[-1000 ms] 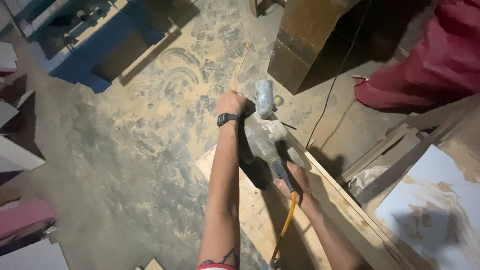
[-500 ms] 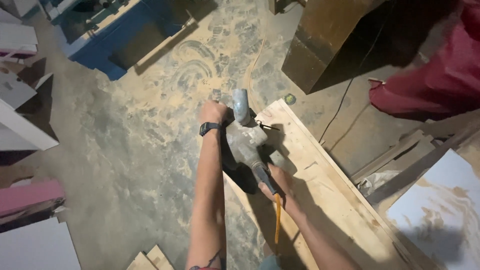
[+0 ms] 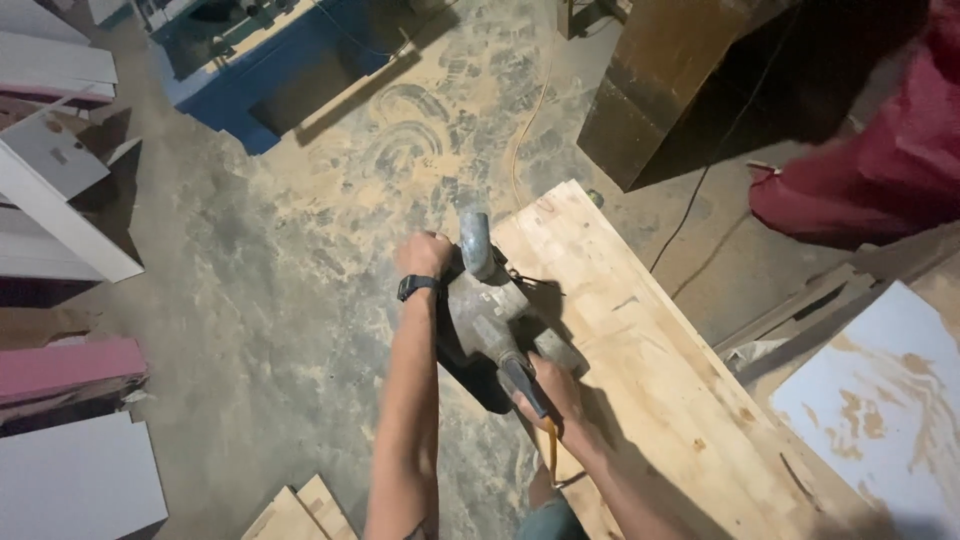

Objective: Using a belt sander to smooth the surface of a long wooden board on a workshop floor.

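A grey, dust-covered power planer [image 3: 495, 310] rests on the near left edge of a long pale wooden plank [image 3: 660, 370] that runs diagonally over the floor. My left hand [image 3: 425, 255], with a black watch on the wrist, grips the tool's front knob. Around the rear handle closes my right hand [image 3: 545, 390]. A yellow cord [image 3: 550, 450] hangs down from the tool below that hand. The tool's exhaust spout [image 3: 475, 240] points away from me.
Sawdust covers the concrete floor. A blue machine [image 3: 270, 70] stands at the top left, a dark wooden cabinet [image 3: 680, 80] at the top. White and pink boards [image 3: 60, 380] lean at the left. A person in red clothing [image 3: 880, 160] is at the right. Small planks [image 3: 295, 510] lie below.
The view has shifted so that more of the plank shows; the tool and both hands stay together, now lower and further along the plank's left edge.
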